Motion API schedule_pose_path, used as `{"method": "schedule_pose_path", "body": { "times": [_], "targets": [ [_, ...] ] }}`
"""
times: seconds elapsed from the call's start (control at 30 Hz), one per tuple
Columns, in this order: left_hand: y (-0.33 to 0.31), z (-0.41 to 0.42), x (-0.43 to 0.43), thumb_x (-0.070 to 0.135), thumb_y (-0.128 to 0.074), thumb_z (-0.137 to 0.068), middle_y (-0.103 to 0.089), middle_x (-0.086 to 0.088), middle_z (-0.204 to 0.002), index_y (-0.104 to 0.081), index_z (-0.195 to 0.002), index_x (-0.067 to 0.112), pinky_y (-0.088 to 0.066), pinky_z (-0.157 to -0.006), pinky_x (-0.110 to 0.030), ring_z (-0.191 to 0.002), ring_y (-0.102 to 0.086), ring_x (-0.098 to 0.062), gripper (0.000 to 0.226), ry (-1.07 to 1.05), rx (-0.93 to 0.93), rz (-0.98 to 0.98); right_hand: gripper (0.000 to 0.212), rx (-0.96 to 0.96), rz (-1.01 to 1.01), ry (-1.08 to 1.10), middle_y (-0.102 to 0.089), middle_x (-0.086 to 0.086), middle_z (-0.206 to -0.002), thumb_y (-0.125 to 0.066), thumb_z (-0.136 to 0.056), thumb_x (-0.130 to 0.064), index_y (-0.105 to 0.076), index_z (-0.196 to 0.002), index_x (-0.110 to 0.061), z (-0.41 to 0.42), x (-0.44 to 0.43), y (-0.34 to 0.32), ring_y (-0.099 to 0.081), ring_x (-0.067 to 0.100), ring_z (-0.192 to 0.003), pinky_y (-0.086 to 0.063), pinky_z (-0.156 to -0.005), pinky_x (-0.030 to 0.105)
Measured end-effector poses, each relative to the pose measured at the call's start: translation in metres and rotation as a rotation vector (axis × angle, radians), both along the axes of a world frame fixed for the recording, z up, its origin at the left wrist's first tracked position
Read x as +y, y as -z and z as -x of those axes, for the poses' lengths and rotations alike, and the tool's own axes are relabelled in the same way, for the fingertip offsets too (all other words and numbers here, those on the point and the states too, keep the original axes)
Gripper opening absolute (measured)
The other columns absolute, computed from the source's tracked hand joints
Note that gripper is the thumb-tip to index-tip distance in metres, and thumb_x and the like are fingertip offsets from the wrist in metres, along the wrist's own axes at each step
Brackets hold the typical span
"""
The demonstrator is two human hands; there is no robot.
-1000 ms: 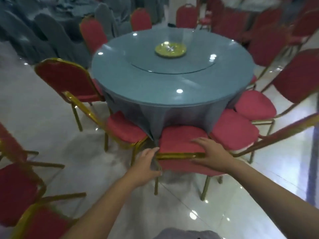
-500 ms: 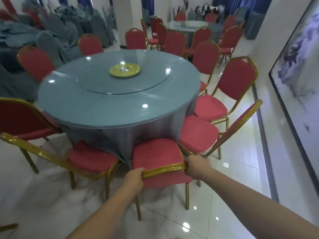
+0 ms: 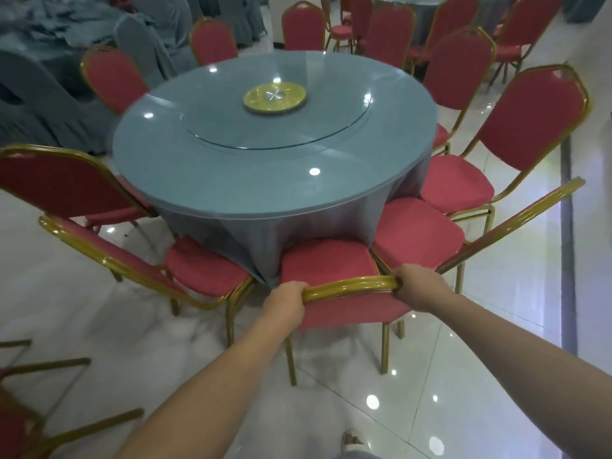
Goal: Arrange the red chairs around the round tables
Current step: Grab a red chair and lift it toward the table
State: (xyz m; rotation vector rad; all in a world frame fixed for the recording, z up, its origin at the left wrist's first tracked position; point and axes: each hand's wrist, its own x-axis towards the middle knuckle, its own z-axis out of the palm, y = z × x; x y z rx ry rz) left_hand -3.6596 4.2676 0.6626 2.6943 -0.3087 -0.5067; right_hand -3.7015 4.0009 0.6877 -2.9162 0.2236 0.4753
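A red chair (image 3: 326, 265) with a gold frame stands in front of me, its seat tucked under the blue cloth of the round table (image 3: 231, 180). My left hand (image 3: 287, 301) grips the left end of its gold top rail. My right hand (image 3: 418, 286) grips the right end. Close on its left stands another red chair (image 3: 205, 271), and a third red chair (image 3: 415, 233) touches it on the right. More red chairs (image 3: 530, 117) ring the table's far and right sides.
A gold plate (image 3: 275, 97) sits on the glass turntable. Grey-covered chairs (image 3: 39, 94) crowd the left back. Loose red chairs (image 3: 20, 415) stand at my lower left. A second table with red chairs (image 3: 443, 14) lies behind. A wall (image 3: 592, 226) runs along the right. My foot (image 3: 352, 442) is below.
A second ago my hands lay loosely on the top rail; now both grip its ends. The view has swung left and down again, with the table back near centre.
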Motion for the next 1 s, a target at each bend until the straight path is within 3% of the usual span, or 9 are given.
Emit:
{"method": "schedule_pose_path", "body": {
  "times": [0.13, 0.23, 0.3, 0.37, 0.43, 0.6, 0.77, 0.9, 1.0],
  "targets": [
    [0.017, 0.012, -0.006, 0.006, -0.05, -0.083, -0.069, 0.001, -0.106, -0.065, -0.112, 0.04, -0.053, -0.086, -0.036, -0.101, -0.064, -0.027, 0.048, 0.045, 0.042, -0.024, 0.021, 0.028, 0.009, 0.018, -0.056, -0.009, -0.068, -0.061, -0.084, -0.019, -0.053, -0.067, -0.029, 0.015, -0.004, 0.009, -0.058, 0.01, -0.065, -0.054, -0.063, 0.032],
    [0.027, 0.014, 0.0, 0.004, -0.055, -0.083, -0.069, 0.001, -0.103, -0.068, -0.109, 0.037, -0.053, -0.086, -0.036, -0.1, -0.065, -0.024, 0.044, 0.012, 0.078, 0.071, 0.001, -0.02, 0.0, 0.0, -0.061, -0.01, -0.08, -0.062, -0.084, -0.03, -0.063, -0.086, -0.03, 0.022, 0.0, 0.014, -0.063, 0.014, -0.082, -0.052, -0.08, 0.038],
    [0.023, 0.01, 0.01, 0.009, -0.07, -0.08, -0.066, 0.003, -0.114, -0.064, -0.121, 0.034, -0.05, -0.092, -0.03, -0.108, -0.061, -0.017, 0.049, 0.04, 0.177, 0.151, 0.027, 0.056, -0.038, -0.037, -0.063, -0.013, -0.091, -0.065, -0.078, -0.053, -0.063, -0.095, -0.033, 0.018, 0.006, 0.005, -0.06, 0.015, -0.094, -0.044, -0.093, 0.045],
    [0.01, 0.006, 0.026, 0.026, -0.083, -0.074, -0.052, 0.005, -0.133, -0.052, -0.137, 0.034, -0.042, -0.103, -0.028, -0.122, -0.048, -0.012, 0.07, 0.068, 0.302, 0.221, 0.058, 0.146, -0.068, -0.163, -0.062, -0.013, -0.11, -0.06, -0.072, -0.076, -0.059, -0.116, -0.039, 0.012, 0.018, -0.012, -0.056, 0.016, -0.11, -0.037, -0.103, 0.049],
    [-0.005, 0.003, 0.049, 0.038, -0.083, -0.074, -0.047, 0.007, -0.139, -0.048, -0.141, 0.034, -0.039, -0.107, -0.03, -0.128, -0.044, -0.011, 0.075, -0.026, 0.315, 0.334, 0.081, 0.168, -0.175, -0.252, -0.057, -0.01, -0.131, -0.052, -0.068, -0.087, -0.049, -0.135, -0.042, 0.004, 0.041, -0.027, -0.05, 0.018, -0.125, -0.034, -0.108, 0.048],
    [-0.036, -0.004, 0.133, 0.016, -0.073, -0.087, -0.06, 0.003, -0.12, -0.058, -0.131, 0.015, -0.042, -0.073, -0.003, -0.103, -0.057, -0.005, 0.046, -0.412, 0.08, 0.525, 0.071, 0.034, -0.268, -0.446, -0.054, -0.004, -0.138, -0.057, -0.079, -0.074, -0.049, -0.139, -0.037, -0.028, 0.126, -0.032, -0.051, 0.022, -0.127, -0.041, -0.105, 0.045],
    [-0.066, -0.035, 0.239, 0.026, -0.069, -0.089, -0.063, 0.015, -0.101, -0.065, -0.118, 0.027, -0.046, -0.072, -0.021, -0.099, -0.06, -0.009, 0.03, -0.745, -0.19, 0.477, 0.063, 0.019, -0.457, -0.501, -0.055, -0.001, -0.137, -0.068, -0.082, -0.054, -0.051, -0.138, -0.029, -0.068, 0.219, -0.016, -0.053, 0.019, -0.123, -0.043, -0.103, 0.037],
    [-0.065, -0.088, 0.328, 0.037, -0.071, -0.085, -0.053, -0.001, -0.132, -0.049, -0.134, 0.029, -0.047, -0.088, -0.033, -0.111, -0.052, -0.017, 0.055, -0.943, -0.383, 0.473, 0.087, 0.054, -0.541, -0.487, -0.043, 0.002, -0.151, -0.074, -0.078, -0.052, -0.035, -0.15, -0.024, -0.114, 0.305, 0.004, -0.043, 0.018, -0.135, -0.036, -0.109, 0.029],
    [-0.059, -0.143, 0.392, 0.048, -0.074, -0.078, -0.032, -0.006, -0.152, -0.027, -0.148, 0.032, -0.046, -0.099, -0.048, -0.13, -0.043, -0.03, 0.086, -1.098, -0.247, 0.567, 0.102, 0.087, -0.599, -0.414, -0.03, 0.002, -0.159, -0.076, -0.074, -0.056, -0.023, -0.155, -0.023, -0.151, 0.381, 0.016, -0.033, 0.019, -0.143, -0.03, -0.113, 0.03]
  ]
}}
